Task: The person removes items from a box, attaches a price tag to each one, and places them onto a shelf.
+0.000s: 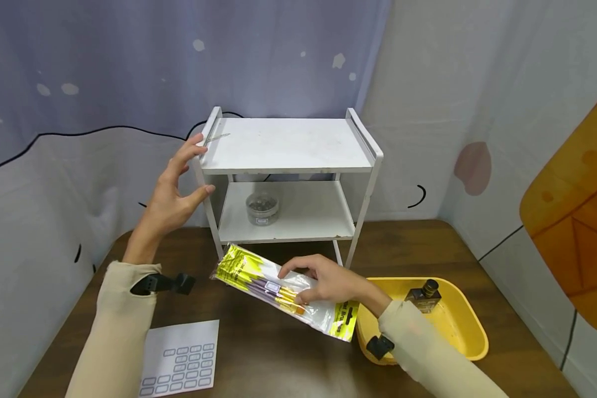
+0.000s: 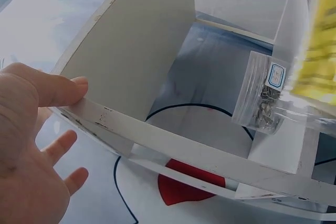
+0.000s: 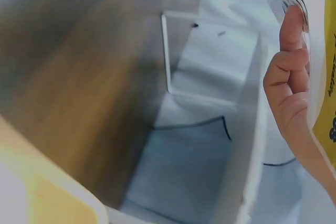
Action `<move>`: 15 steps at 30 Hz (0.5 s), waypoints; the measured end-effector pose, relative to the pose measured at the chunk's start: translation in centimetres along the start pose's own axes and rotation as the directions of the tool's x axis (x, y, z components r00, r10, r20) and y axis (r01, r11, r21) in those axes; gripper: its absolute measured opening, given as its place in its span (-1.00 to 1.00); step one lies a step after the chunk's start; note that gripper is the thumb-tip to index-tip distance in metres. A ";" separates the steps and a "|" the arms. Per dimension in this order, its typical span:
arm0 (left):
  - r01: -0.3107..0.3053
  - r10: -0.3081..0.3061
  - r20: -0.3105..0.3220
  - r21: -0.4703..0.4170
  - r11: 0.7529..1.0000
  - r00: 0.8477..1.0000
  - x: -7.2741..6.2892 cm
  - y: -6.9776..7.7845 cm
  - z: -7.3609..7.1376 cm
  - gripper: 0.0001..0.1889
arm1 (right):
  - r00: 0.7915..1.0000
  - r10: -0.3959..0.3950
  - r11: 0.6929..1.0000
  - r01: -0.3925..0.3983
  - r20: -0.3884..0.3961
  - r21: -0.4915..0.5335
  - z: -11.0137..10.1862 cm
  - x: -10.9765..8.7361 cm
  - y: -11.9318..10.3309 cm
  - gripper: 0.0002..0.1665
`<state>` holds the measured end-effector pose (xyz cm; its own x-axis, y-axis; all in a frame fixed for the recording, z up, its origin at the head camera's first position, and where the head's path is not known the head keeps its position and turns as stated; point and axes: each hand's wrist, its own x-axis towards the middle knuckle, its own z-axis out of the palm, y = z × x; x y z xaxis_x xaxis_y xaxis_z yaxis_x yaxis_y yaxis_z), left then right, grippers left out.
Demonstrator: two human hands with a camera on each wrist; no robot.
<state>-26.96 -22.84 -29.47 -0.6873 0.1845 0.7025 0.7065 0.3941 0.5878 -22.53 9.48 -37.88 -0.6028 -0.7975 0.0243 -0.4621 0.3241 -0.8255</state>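
Note:
My right hand (image 1: 328, 279) pinches a clear pack of paintbrushes (image 1: 249, 273) with yellow printing, held tilted above the table before the shelf. In the right wrist view only a strip of the yellow packaging (image 3: 331, 72) shows beside the fingers. My left hand (image 1: 171, 202) is raised with thumb and fingers spread at the left side of a white two-tier shelf (image 1: 288, 143). The left wrist view has its thumb (image 2: 63, 92) against the shelf frame's edge. A round clear jar (image 1: 262, 209) of small dark pieces, with a label, stands on the lower tier.
A yellow basin (image 1: 470, 331) at the right holds a dark bottle with a black cap (image 1: 425, 297). A sheet of printed labels (image 1: 181, 359) lies at the table's front left. Patterned curtains (image 1: 278, 55) hang behind the shelf.

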 end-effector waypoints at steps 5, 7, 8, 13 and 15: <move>0.007 -0.007 -0.003 -0.009 1.000 1.000 0.0 -0.1 0.1 -0.33 | 0.999 -0.031 0.996 0.029 -0.028 -0.079 -2.5 0.9 -0.3 -0.45; 0.012 -0.012 -0.003 -0.014 1.000 1.000 0.0 -0.1 0.1 -0.34 | 0.999 -0.035 0.995 0.032 -0.028 -0.090 -3.3 1.5 -0.4 -0.47; 0.014 -0.014 -0.004 -0.014 1.000 1.000 0.1 -0.1 0.1 -0.34 | 0.999 -0.035 0.995 0.033 -0.025 -0.096 -3.7 1.8 -0.4 -0.48; 0.019 -0.019 -0.008 -0.017 1.000 1.000 0.0 -0.1 0.1 -0.34 | 1.000 0.004 0.989 -0.003 0.004 -0.145 -5.3 3.3 -0.4 -0.51; 0.020 -0.020 -0.008 -0.017 1.000 1.000 0.0 -0.1 0.2 -0.34 | 1.000 0.023 0.986 -0.021 0.010 -0.165 -5.7 3.7 -0.3 -0.53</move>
<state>-27.07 -22.72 -29.60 -0.7004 0.1696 0.6934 0.6952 0.3823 0.6087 -28.35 9.29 -34.28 -0.6069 -0.7948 0.0000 -0.5504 0.4203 -0.7214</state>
